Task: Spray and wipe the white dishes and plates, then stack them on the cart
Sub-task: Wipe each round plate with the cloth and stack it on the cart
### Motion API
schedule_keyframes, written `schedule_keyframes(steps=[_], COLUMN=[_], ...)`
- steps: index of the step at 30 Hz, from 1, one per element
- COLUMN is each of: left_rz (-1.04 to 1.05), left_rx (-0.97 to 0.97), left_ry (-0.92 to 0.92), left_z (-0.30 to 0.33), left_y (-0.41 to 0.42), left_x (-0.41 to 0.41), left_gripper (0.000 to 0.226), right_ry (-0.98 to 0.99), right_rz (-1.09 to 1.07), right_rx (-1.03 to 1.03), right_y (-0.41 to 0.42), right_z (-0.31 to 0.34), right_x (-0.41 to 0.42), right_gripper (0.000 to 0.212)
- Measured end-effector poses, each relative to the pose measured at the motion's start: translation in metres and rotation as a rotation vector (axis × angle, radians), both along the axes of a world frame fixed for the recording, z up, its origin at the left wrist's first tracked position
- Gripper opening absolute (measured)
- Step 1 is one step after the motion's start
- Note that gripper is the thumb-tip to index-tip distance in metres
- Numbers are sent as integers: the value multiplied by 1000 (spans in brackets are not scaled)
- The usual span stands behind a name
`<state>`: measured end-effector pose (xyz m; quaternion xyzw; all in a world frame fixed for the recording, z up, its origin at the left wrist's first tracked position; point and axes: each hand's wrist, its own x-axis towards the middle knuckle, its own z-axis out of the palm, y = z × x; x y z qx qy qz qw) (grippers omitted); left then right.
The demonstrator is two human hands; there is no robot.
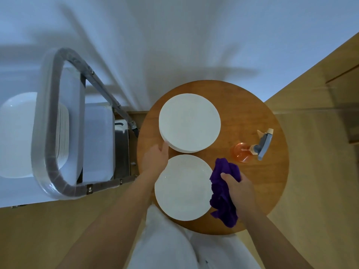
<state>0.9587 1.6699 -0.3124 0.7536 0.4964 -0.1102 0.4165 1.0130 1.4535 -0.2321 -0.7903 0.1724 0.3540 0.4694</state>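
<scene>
Left hand: your left hand (155, 159) rests with relaxed fingers on the plate stack's (189, 122) 7 o'clock edge.
Right hand: your right hand (240, 188) grips the purple cloth (223, 199).
Near plate: the single plate (182, 188) lies at the table's (252, 105) 6 o'clock.
Spray bottle: the spray bottle (250, 147) lies at 3 o'clock.

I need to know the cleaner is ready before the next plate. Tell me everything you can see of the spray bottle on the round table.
The clear round spray bottle holds orange liquid and has a grey-blue trigger head with a pale nozzle. It lies on its side on the round wooden table, toward its right edge, head pointing right and away from the person. Neither hand touches it. The crumpled purple cloth lies close by, toward the person; whether they touch is unclear.
</scene>
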Motion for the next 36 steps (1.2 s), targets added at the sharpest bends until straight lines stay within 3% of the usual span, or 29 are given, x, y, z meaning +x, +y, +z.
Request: schedule_keyframes(steps=[2,5,13,19,25,31,36], left_rz=[124,170,82,333,554,736,798], left_rx=[-122,-184,-119,-308,-492,-707,-673], left_ry=[-83,-15,65,-215,-375,-508,-609], left_z=[3,0,15,26,40,52,67], left_y=[7,14,21,19,11,-10,-20], left_x=[24,41,51,49,25,-12,-26], left_gripper=[44,37,16,7,16,20,32], right_ry=[-4,-10,-20,-18,-35,141,37], right_rz=[-5,1,-6,-19,-125,-329,-260], right_rx=[13,23,22,47,181,238,264], right_y=[3,6,5,7,11,25,32], right_z=[0,0,4,7,23,48,66], right_x=[3,7,10,11,16,27,23], right_gripper=[11,14,14,12,4,33,20])
